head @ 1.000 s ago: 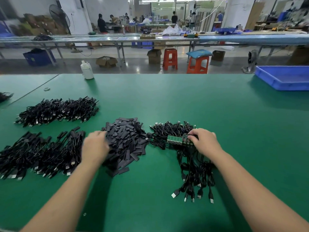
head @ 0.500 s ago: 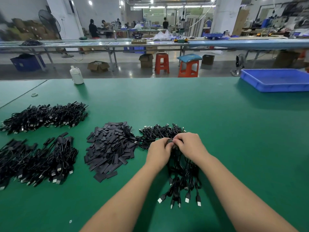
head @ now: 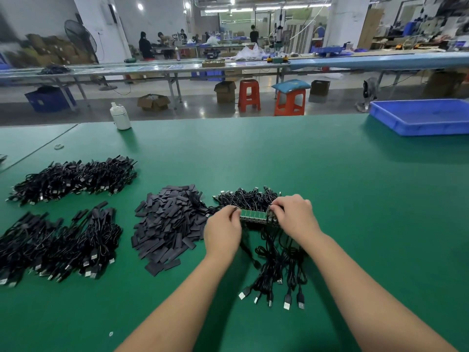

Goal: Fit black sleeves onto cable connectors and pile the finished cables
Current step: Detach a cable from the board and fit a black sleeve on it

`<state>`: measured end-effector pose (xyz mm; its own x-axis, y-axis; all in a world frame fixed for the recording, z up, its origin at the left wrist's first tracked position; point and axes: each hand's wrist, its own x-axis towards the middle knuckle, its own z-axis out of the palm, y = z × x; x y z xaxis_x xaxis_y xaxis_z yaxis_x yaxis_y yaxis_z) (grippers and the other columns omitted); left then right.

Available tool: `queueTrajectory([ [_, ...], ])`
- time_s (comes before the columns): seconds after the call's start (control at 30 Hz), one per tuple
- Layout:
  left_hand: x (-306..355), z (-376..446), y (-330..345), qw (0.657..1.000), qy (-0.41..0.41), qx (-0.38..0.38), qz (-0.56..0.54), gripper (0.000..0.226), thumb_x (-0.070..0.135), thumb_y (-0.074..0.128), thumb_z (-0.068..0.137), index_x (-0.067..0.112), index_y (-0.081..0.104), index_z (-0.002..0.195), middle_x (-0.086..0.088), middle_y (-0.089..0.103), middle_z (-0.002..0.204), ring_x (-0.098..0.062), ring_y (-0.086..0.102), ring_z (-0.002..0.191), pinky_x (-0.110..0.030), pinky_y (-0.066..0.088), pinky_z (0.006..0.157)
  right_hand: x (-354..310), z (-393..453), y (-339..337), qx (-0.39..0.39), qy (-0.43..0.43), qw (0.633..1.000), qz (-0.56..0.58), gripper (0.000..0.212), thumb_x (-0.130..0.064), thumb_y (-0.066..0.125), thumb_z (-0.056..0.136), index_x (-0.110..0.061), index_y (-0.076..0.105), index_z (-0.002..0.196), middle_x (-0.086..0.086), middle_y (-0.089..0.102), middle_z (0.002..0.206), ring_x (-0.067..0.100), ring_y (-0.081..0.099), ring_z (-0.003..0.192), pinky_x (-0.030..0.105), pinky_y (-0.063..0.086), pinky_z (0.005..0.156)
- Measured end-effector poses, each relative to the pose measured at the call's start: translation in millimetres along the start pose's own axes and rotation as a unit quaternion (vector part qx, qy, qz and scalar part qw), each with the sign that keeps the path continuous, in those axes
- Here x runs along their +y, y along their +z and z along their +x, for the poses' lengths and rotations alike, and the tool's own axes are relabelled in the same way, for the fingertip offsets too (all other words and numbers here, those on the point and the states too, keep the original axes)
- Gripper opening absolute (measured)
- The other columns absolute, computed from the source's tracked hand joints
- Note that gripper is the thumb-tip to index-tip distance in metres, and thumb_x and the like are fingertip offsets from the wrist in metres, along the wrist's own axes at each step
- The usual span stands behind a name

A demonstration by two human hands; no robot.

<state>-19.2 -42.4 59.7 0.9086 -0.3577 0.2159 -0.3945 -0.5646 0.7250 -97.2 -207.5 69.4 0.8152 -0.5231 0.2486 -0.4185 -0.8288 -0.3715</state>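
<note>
Now both grips pinched shut: left hand (head: 222, 231), right hand (head: 295, 216) holding opposite ends of green connector strip (head: 253, 215).

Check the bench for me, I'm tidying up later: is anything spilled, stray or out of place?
Mostly orderly. A few black sleeves have slid off the near edge of the sleeve pile. A small ring-like scrap and a pale speck lie loose on the green table. Nothing looks damaged.

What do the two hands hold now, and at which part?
A green strip of small boards with cables attached. The left hand pinches its left end, the right hand its right end.
</note>
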Motion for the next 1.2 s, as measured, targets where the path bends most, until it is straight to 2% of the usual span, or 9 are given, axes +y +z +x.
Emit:
queueTrajectory([
  [0.1,-17,12,-33,0.999,0.027,0.026,0.000,0.019,0.034,0.061,0.094,0.022,0.076,0.099,0.003,0.067,0.090,-0.017,0.063,0.084,-0.031,0.050,0.079,8,1,-1,-0.002,0.006,1.000,-0.022,0.026,-0.034,0.058,0.098,-0.025,0.067,0.122,-0.006,0.070,0.116,0.020,0.055,0.115,0.039,0.038,0.101],
  [0.23,-22,23,-73,0.997,0.045,0.063,0.013,0.016,0.032,0.064,0.092,0.023,0.076,0.096,0.005,0.062,0.086,-0.015,0.059,0.083,-0.028,0.042,0.076,-3,-4,7,-0.001,-0.023,1.000,-0.011,0.041,-0.032,0.058,0.098,-0.019,0.055,0.137,-0.001,0.061,0.134,0.020,0.049,0.130,0.040,0.035,0.111],
  [0.4,-11,20,-93,0.997,0.071,0.022,-0.021,0.007,0.030,0.069,0.086,0.032,0.073,0.091,0.014,0.069,0.075,0.000,0.061,0.074,-0.016,0.045,0.070,-59,-13,13,-0.103,-0.039,0.944,0.310,0.036,-0.038,0.047,0.104,-0.025,0.058,0.136,-0.011,0.063,0.132,0.004,0.055,0.123,0.028,0.041,0.107],
  [0.5,-7,21,-95,0.996,0.060,-0.005,-0.061,0.004,0.029,0.071,0.083,0.032,0.073,0.085,0.014,0.071,0.071,0.002,0.063,0.069,-0.011,0.045,0.063,-92,-19,22,-0.205,-0.028,0.837,0.506,0.030,-0.033,0.048,0.105,-0.021,0.063,0.127,-0.010,0.073,0.109,-0.002,0.063,0.108,0.015,0.044,0.094],
  [0.63,-20,22,-93,0.988,0.006,-0.057,-0.142,0.005,0.025,0.071,0.086,0.026,0.075,0.083,0.009,0.073,0.074,-0.005,0.065,0.062,-0.026,0.054,0.055,-109,-25,39,-0.178,0.030,0.806,0.564,0.016,-0.017,0.053,0.103,-0.012,0.068,0.106,-0.005,0.060,0.061,0.012,0.052,0.056,0.021,0.046,0.058],
  [0.77,-51,25,-89,0.988,-0.048,-0.053,-0.139,0.012,0.029,0.066,0.091,0.025,0.074,0.084,0.010,0.073,0.074,0.001,0.058,0.056,-0.022,0.046,0.055,-105,-28,54,-0.175,0.071,0.822,0.537,0.019,-0.017,0.055,0.102,-0.018,0.072,0.093,-0.006,0.058,0.057,0.009,0.036,0.045,0.025,0.033,0.049],
  [0.87,-91,25,-90,0.987,-0.040,-0.096,0.120,0.010,0.031,0.062,0.093,0.028,0.071,0.091,0.012,0.072,0.088,-0.009,0.064,0.081,-0.026,0.049,0.072,-98,-32,59,-0.191,0.102,0.841,0.496,0.022,-0.019,0.054,0.102,-0.019,0.074,0.091,-0.007,0.067,0.066,0.009,0.039,0.048,0.027,0.036,0.051],
  [0.97,-130,19,-90,0.933,-0.028,-0.179,0.312,0.004,0.030,0.064,0.091,0.030,0.067,0.094,0.008,0.069,0.097,-0.016,0.063,0.088,-0.030,0.053,0.077,-94,-35,65,-0.207,0.114,0.843,0.483,0.019,-0.018,0.056,0.101,-0.019,0.074,0.095,-0.006,0.073,0.083,0.007,0.043,0.053,0.022,0.043,0.052],
  [1.2,-166,11,-86,0.921,-0.039,-0.223,0.316,0.021,0.030,0.074,0.084,0.026,0.061,0.101,0.007,0.063,0.099,-0.016,0.059,0.092,-0.031,0.051,0.078,-98,-40,76,-0.246,0.111,0.869,0.415,0.019,-0.018,0.056,0.101,-0.028,0.069,0.109,0.000,0.075,0.093,0.010,0.051,0.063,0.027,0.050,0.062],
])
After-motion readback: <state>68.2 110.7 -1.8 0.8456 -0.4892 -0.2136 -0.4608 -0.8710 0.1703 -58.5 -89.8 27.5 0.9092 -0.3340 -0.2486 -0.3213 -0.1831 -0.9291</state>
